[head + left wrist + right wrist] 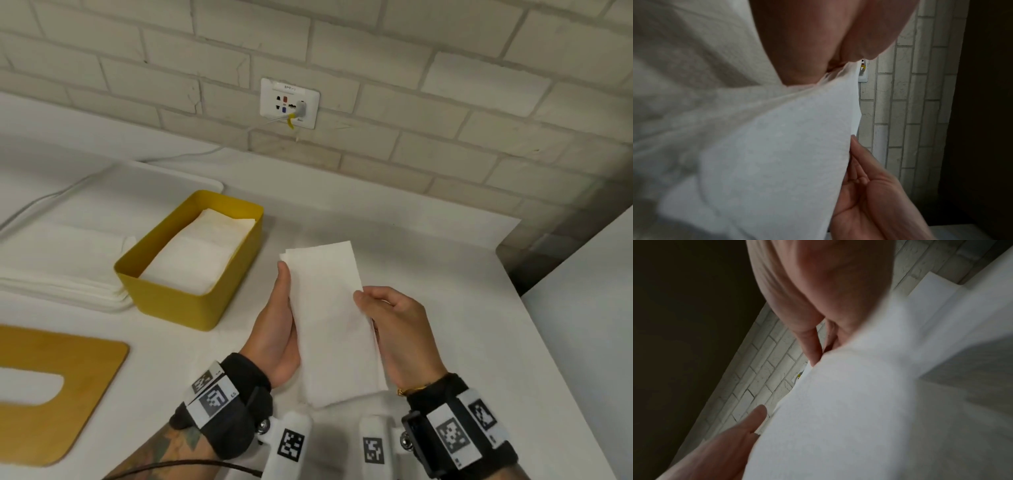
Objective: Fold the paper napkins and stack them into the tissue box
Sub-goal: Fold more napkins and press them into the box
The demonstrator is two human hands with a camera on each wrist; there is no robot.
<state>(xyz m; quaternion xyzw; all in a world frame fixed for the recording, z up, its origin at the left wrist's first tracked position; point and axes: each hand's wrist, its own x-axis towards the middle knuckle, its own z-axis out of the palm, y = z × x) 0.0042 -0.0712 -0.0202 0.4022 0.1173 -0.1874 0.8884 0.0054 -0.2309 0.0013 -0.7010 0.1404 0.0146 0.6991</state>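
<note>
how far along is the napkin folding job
Done: folded napkins already lie stacked in the yellow tissue box. In hand: the left hand and right hand hold a folded napkin above the table. Left: a pile of unfolded napkins beside the box, and the wooden lid is still off.

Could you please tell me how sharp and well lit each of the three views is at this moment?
Head view: evenly lit and mostly sharp, the folded napkin and yellow tissue box clear, wall lines bowed by the wide lens. Left wrist view: napkin near the lens is blurred and dim, right edge dark, brick wall sharper. Right wrist view: left side dark, the right hand and napkin soft with blur.
</note>
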